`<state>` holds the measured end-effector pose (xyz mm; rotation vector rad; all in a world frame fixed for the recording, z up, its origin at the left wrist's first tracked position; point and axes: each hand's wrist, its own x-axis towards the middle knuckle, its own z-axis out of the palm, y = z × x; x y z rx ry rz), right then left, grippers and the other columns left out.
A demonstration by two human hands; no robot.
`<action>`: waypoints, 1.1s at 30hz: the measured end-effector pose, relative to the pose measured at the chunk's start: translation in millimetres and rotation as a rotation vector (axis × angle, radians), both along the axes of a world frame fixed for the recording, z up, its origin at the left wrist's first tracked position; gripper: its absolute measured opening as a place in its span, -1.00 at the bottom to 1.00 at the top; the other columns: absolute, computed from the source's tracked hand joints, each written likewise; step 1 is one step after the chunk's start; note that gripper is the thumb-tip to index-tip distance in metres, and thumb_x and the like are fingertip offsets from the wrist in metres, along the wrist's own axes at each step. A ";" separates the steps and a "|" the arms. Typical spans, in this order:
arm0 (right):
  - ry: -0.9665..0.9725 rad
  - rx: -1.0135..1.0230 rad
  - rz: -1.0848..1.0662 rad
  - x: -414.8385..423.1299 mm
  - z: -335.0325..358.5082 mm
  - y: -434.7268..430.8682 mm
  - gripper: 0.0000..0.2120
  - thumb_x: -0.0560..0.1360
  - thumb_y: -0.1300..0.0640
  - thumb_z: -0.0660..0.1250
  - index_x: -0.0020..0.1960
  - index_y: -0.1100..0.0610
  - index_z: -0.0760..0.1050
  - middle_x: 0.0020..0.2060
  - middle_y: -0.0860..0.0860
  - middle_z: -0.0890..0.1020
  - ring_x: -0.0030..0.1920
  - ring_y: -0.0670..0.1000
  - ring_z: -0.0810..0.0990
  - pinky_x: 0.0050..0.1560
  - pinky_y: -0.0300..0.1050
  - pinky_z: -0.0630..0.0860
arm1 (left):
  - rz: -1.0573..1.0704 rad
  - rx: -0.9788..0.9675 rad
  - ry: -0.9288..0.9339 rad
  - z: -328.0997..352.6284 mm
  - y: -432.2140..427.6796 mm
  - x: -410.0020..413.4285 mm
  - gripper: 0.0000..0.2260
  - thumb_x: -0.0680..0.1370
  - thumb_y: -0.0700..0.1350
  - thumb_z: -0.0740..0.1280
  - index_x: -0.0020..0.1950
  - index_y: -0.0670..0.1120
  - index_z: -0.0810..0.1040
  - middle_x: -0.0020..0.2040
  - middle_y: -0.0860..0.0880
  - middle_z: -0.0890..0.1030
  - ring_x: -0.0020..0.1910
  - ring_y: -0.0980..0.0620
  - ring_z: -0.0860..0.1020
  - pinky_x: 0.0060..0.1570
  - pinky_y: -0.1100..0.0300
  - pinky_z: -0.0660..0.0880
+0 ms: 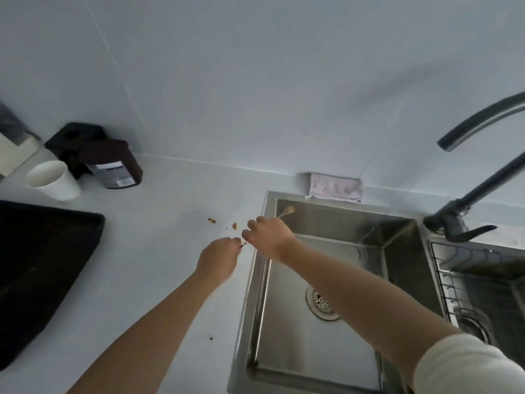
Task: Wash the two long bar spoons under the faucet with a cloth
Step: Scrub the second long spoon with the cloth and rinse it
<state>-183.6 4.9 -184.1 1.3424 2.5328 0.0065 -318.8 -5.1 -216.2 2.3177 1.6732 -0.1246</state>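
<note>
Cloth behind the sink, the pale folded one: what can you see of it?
The pale pinkish-white folded cloth looks like soft, faintly mottled fabric, folded into a flat rectangle. It lies on the narrow strip of white counter between the tiled wall and the back rim of the stainless steel sink, its front edge about at that rim. Nothing rests on it or holds it.

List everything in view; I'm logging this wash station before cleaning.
bar spoon: one visible, golden, over sink's back-left corner
cloth: one, pinkish-white, folded behind sink
faucet: one, dark, right
sink: one, steel, centre-right
wire rack: one, metal, right of sink
paper cup: one, white, counter left
bottle: one, dark brown, beside cup
tray: one, black, far left
crumbs: few, brown, counter near hands
left hand: pinches spoon's handle end
right hand: grips spoon near bowl
</note>
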 end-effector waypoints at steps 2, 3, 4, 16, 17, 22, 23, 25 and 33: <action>-0.001 0.006 -0.072 25.6 8.7 -8.0 -0.65 0.55 0.32 0.08 0.32 0.21 0.36 0.19 0.16 0.45 0.23 0.16 0.44 -0.08 -0.04 0.42 | -0.056 0.016 -0.057 8.3 2.5 24.0 -0.74 0.63 -0.13 0.09 0.12 -0.19 0.53 0.02 -0.16 0.62 0.02 -0.13 0.57 -0.05 0.07 0.49; -0.005 0.013 -0.109 37.9 12.9 -12.7 -0.65 0.55 0.32 0.08 0.32 0.21 0.36 0.21 0.16 0.44 0.24 0.16 0.43 -0.03 -0.02 0.44 | -0.082 0.018 -0.084 12.0 3.0 36.7 -0.75 0.63 -0.14 0.10 0.12 -0.19 0.54 0.02 -0.17 0.63 0.02 -0.14 0.57 -0.05 0.07 0.48; -0.003 0.018 -0.148 50.1 17.0 -17.7 -0.65 0.56 0.31 0.09 0.32 0.20 0.36 0.23 0.15 0.43 0.25 0.16 0.43 0.01 -0.01 0.46 | -0.105 0.019 -0.112 15.6 2.6 49.4 -0.75 0.62 -0.14 0.11 0.12 -0.18 0.55 0.02 -0.18 0.63 0.03 -0.15 0.57 -0.05 0.06 0.49; 0.300 0.372 -0.298 166.6 19.3 -64.7 -0.84 0.12 0.30 0.45 -0.32 0.17 0.56 -0.39 0.08 0.57 -0.46 0.09 0.58 -0.67 -0.22 0.36 | -0.131 -0.045 -0.398 27.2 -20.5 162.6 -0.83 0.57 -0.17 0.23 -0.09 -0.18 0.60 -0.15 -0.19 0.68 -0.11 -0.17 0.61 -0.10 0.07 0.49; 0.394 0.394 -0.330 173.2 18.3 -68.3 -0.84 0.18 0.34 0.42 -0.25 0.21 0.55 -0.35 0.11 0.58 -0.43 0.12 0.58 -0.63 -0.18 0.40 | -0.134 -0.039 -0.405 26.9 -19.6 164.7 -0.83 0.57 -0.17 0.24 -0.09 -0.18 0.60 -0.16 -0.18 0.68 -0.15 -0.15 0.61 -0.15 0.09 0.48; 1.061 0.119 -1.099 208.6 30.0 -80.2 -0.81 0.49 0.19 0.28 0.03 0.19 0.32 -0.23 -0.03 0.44 -0.28 -0.05 0.43 -0.29 -0.23 0.39 | -0.194 0.071 -0.272 44.2 -1.5 162.5 -0.77 0.60 -0.14 0.18 -0.10 -0.20 0.59 -0.23 -0.10 0.58 -0.17 -0.10 0.57 -0.24 0.16 0.41; 1.273 0.053 -1.228 216.7 30.8 -79.3 -0.75 0.49 0.16 0.29 0.08 0.22 0.31 -0.23 -0.02 0.44 -0.29 -0.07 0.42 -0.30 -0.26 0.38 | -0.207 0.099 -0.238 48.7 4.2 161.2 -0.76 0.61 -0.14 0.17 -0.11 -0.20 0.59 -0.21 -0.12 0.59 -0.16 -0.10 0.56 -0.21 0.17 0.41; 1.725 -0.115 -1.413 231.4 34.4 -73.4 -0.71 0.53 0.10 0.26 0.16 0.24 0.32 -0.18 0.06 0.50 -0.26 -0.01 0.50 -0.28 -0.20 0.46 | -0.233 0.149 -0.175 57.6 14.9 160.0 -0.75 0.61 -0.14 0.16 -0.15 -0.17 0.57 -0.16 -0.16 0.62 -0.17 -0.10 0.54 -0.24 0.21 0.32; 2.304 -0.346 -1.418 242.7 33.2 -42.2 -0.69 0.62 0.09 0.10 -0.22 0.21 0.44 -0.19 0.17 0.59 -0.16 0.09 0.60 -0.17 -0.12 0.52 | -0.391 0.267 0.107 80.6 48.1 180.9 -0.84 0.56 -0.18 0.19 -0.07 -0.13 0.57 -0.02 -0.12 0.63 -0.02 -0.15 0.57 -0.17 0.14 0.39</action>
